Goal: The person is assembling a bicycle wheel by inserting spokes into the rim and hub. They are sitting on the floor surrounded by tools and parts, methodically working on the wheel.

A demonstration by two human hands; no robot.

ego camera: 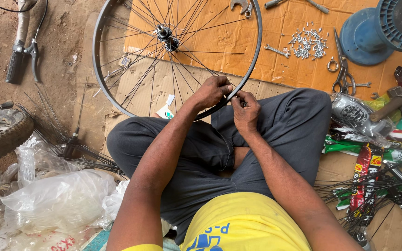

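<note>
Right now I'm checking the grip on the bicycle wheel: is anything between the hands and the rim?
Nothing visible. The left hand and the right hand both rest directly on the near edge of the rim, fingers curled over it, among the spokes.

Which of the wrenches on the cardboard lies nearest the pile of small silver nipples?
The small silver wrench lying alone just left of the nipple pile; the other wrenches sit at the cardboard's top edge.

black wheel rim [102,42], blue spool [373,32], yellow shirt [247,223].
</note>
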